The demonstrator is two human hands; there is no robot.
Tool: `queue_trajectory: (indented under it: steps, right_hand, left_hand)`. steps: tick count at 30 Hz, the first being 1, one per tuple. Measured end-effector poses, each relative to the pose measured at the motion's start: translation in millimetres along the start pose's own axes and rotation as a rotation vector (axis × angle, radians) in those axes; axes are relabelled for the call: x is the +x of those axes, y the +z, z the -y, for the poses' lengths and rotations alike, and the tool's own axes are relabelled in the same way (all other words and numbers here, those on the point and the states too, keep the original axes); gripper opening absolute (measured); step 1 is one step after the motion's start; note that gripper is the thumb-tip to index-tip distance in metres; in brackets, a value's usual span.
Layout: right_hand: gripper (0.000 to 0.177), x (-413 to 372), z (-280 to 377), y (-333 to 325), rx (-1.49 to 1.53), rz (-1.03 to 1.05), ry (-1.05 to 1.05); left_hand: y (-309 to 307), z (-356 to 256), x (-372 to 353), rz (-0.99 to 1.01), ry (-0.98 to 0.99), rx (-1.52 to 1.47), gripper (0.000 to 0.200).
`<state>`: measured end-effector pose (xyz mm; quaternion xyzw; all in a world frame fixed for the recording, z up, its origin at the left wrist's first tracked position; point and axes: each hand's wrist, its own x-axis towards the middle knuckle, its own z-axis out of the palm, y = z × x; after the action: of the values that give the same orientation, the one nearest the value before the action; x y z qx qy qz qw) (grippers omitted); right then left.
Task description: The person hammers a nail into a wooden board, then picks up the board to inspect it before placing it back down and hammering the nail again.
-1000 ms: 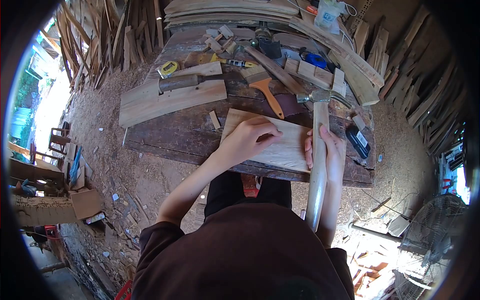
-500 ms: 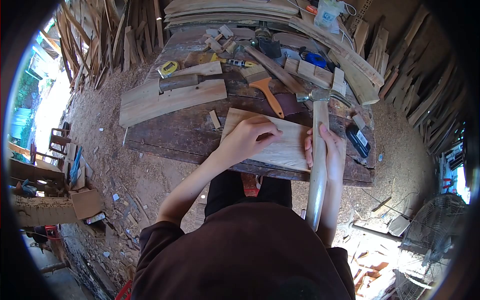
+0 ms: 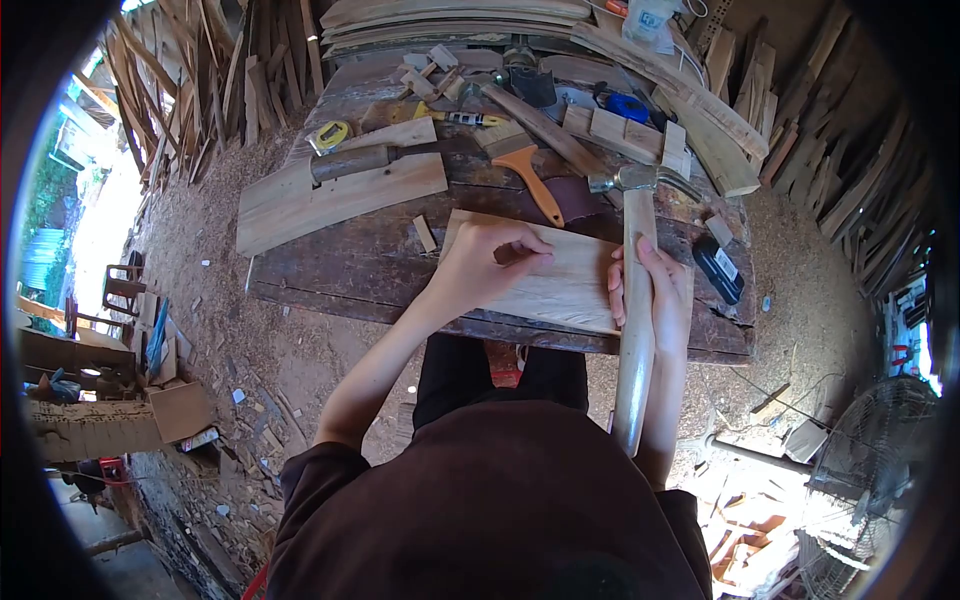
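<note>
My right hand [image 3: 667, 305] is wrapped round the wooden handle of a claw hammer [image 3: 638, 275]. The hammer's metal head points toward the far side, and the handle runs back along my right forearm. A flat wooden board [image 3: 570, 293] lies on the workbench under both hands. On its left part rests my left hand [image 3: 482, 262], with thumb and forefinger drawn together. Whatever the left fingertips pinch, if anything, is too small to make out. A small wood piece [image 3: 425, 234] lies just left of the board.
On the worn workbench [image 3: 340, 262] are a paintbrush [image 3: 530, 180], a tape measure [image 3: 330, 137], a chisel [image 3: 360, 163], a longer board [image 3: 270, 212], wood blocks [image 3: 625, 135] and a black case [image 3: 718, 270]. A fan [image 3: 870, 480] stands at right; planks lean behind.
The view has shifted slightly. Both hands keep nearly the same pose, the right with the hammer and the left on the board.
</note>
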<state>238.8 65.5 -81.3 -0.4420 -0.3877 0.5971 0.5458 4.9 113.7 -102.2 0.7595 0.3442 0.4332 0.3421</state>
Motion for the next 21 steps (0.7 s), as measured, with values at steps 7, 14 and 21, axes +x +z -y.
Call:
queue_trajectory:
  steps: [7, 14, 21]
  right_hand:
    - [0.038, -0.3, 0.2, 0.0, 0.008, -0.002, 0.007]
    - [0.038, 0.1, -0.3, -1.1, 0.014, 0.006, 0.005]
    - [0.038, 0.5, -0.5, -1.2, 0.023, 0.006, 0.018]
  left_hand:
    - [-1.0, -7.0, 0.2, 0.042, -0.090, 0.003, 0.010]
    - [-1.0, -3.9, 1.3, 0.051, 0.008, 0.039, 0.009]
    - [-0.3, -3.1, 0.8, 0.056, -0.005, 0.030, 0.008]
